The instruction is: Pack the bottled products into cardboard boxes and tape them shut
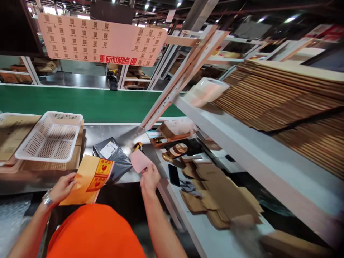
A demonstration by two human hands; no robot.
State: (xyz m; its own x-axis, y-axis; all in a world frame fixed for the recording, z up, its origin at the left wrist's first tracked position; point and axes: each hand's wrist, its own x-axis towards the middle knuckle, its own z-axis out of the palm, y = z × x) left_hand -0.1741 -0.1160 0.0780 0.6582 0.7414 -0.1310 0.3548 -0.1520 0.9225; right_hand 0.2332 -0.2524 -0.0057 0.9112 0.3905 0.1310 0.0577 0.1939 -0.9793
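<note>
My left hand [61, 189] is closed on the edge of a yellow-orange envelope [83, 177], which carries red-and-yellow fragile stickers [100, 173] with a glass symbol. Between the thumb and fingers of my right hand [150, 177] is a pale pink slip of paper [139, 161]. A dark plastic mailing bag [121, 161] with a white label [108, 150] lies on the metal bench just beyond the envelope, partly covered by it. Behind the pink slip sits a small yellow-and-black object [138, 146], mostly hidden.
A white perforated basket [48, 138] stands on cardboard at the left. Beyond the bench runs a green conveyor belt [107, 105]. At right, a phone [173, 175], tape roll [178, 149] and flattened cartons [215, 186] lie under a shelf [242, 139] stacked with cardboard [268, 96].
</note>
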